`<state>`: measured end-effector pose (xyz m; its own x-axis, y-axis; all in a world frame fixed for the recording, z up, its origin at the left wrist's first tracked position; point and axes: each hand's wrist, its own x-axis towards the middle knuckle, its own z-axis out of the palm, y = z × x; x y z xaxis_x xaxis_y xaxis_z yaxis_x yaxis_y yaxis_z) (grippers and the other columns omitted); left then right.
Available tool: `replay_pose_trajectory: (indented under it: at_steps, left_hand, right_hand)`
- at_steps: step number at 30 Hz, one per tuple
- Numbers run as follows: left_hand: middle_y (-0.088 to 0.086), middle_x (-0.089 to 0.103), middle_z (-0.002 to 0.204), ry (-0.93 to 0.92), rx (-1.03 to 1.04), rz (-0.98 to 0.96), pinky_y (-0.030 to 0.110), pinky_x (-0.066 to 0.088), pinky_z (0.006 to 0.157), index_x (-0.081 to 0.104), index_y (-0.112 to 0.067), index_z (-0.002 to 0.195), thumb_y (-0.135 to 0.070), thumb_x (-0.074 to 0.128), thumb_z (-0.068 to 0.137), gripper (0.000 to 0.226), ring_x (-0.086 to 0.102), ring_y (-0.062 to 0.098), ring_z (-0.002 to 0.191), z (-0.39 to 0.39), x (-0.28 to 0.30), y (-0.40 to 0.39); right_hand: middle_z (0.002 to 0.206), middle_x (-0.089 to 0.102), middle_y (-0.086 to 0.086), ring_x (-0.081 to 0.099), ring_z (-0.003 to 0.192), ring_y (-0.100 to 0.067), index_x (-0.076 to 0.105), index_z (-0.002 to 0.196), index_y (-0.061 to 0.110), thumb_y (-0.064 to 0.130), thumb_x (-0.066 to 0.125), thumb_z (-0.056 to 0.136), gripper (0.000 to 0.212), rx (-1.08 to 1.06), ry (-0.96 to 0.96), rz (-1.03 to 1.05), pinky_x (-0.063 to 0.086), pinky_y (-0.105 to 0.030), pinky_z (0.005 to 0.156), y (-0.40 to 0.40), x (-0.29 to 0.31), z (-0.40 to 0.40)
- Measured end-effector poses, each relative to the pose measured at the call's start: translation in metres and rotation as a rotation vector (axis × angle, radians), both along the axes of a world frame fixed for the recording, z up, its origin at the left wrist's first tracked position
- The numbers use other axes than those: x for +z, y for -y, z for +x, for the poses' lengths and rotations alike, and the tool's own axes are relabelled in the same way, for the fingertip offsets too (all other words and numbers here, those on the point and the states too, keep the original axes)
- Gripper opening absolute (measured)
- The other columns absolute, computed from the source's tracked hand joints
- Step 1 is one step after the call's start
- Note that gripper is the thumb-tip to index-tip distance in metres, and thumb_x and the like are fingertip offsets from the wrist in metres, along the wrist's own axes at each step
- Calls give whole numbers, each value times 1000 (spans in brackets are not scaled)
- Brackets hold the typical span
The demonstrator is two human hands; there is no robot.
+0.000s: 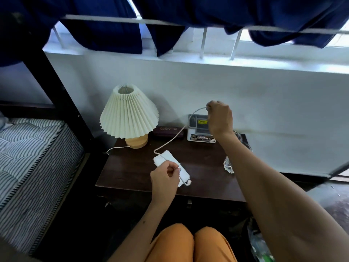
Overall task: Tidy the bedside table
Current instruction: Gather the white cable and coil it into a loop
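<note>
A dark wooden bedside table [132, 173] stands against the white wall. A thin white cable [171, 140] stretches across it between both hands. My right hand [220, 120] pinches the cable's upper part, raised above a small box with a clear lid [198, 129] at the back. My left hand [166, 178] pinches the cable near its plug end [188, 182], over a folded white cloth [168, 159] lying near the table's front. A lamp [129, 114] with a pleated cream shade and a wooden base stands at the back left.
A dark case [168, 131] lies behind the lamp, against the wall. A clear glass object [229, 164] sits at the table's right edge. A striped mattress [32, 157] in a dark bed frame lies to the left. Blue curtains [188, 21] hang above. My knees in orange trousers [188, 244] are below.
</note>
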<state>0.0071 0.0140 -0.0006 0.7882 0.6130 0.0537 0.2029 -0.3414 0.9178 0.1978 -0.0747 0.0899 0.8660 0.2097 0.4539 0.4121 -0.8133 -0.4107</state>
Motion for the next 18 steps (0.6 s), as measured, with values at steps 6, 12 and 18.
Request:
replay_pose_trajectory:
  at_steps: [6, 12, 18]
  left_hand:
    - [2, 70, 69, 10, 62, -361, 40, 60, 76, 48, -11, 96, -3, 72, 78, 32, 70, 18, 69, -2, 25, 2]
    - [5, 70, 77, 114, 14, -323, 41, 59, 74, 65, -4, 94, 0, 65, 83, 13, 67, 18, 69, 7, 86, -11]
    - [4, 69, 86, 247, -100, -118, 38, 59, 81, 68, -9, 103, -4, 58, 88, 18, 70, 21, 82, 25, 159, -21]
  right_hand:
    - [110, 64, -15, 63, 96, -34, 64, 114, 7, 11, 42, 98, 27, -16, 76, 54, 47, -33, 77, -1, 49, -20]
    - [100, 69, -14, 64, 88, -29, 67, 103, 5, 4, 48, 89, 23, -170, -80, 179, 42, -27, 67, 8, 76, -46]
    - [91, 66, -19, 57, 76, -29, 65, 91, -4, 8, 56, 85, 16, -275, -393, 127, 41, -28, 64, 33, 57, -71]
